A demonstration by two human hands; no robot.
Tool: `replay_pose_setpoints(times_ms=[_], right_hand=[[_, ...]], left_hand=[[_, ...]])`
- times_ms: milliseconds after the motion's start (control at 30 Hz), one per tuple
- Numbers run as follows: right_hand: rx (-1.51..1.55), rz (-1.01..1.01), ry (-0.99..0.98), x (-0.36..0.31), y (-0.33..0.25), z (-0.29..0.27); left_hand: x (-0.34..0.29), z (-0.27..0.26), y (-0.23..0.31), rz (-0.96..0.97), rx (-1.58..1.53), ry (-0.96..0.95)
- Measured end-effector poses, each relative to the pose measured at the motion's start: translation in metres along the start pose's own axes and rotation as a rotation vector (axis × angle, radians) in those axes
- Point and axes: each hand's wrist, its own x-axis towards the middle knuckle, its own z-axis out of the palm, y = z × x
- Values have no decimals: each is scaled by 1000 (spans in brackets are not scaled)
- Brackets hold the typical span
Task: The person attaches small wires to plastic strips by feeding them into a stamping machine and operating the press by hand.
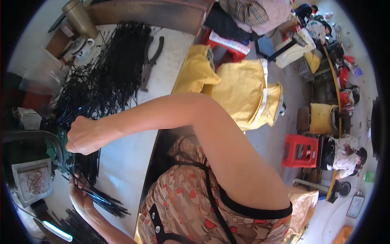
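A square metal plate sits leftmost. Next, the left hand holds thin black strands above the bench; the right hand is curled, its contents hidden. Farther off, pliers lie right of a black heap.

Strands are piled on the table; a mug is set left, pliers right. Sacks are placed farther right.

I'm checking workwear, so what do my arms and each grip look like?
Your left grip and right grip are ungloved. The visible left forearm and right arm are bare; black trim edges the right armhole of your sleeveless, brown-patterned, red-spotted top.
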Motion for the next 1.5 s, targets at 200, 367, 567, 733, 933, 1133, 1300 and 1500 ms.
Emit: replay_pose_setpoints(times_ms=[200,367,567,733,933,1133,1300,1500], right_hand=[[373,309,-38,6,-17,26],[513,358,-1,13,-29,34],[676,294,44,13,-32,53],[948,474,-149,15,-22,25],[1137,566,-182,26,-26,36],[1218,681,-228,29,-23,30],[1272,690,-252,30,-24,25],[1265,681,-261,32,-28,23]], left_hand=[[-4,-1,-6,83,166,32],[-18,6,-17,236,368,151],[-29,17,-20,232,413,222],[-39,20,-11,246,299,141],[-35,11,-14,273,205,123],[-29,13,-12,224,181,106],[-26,16,-12,225,182,102],[-26,18,-12,241,176,116]])
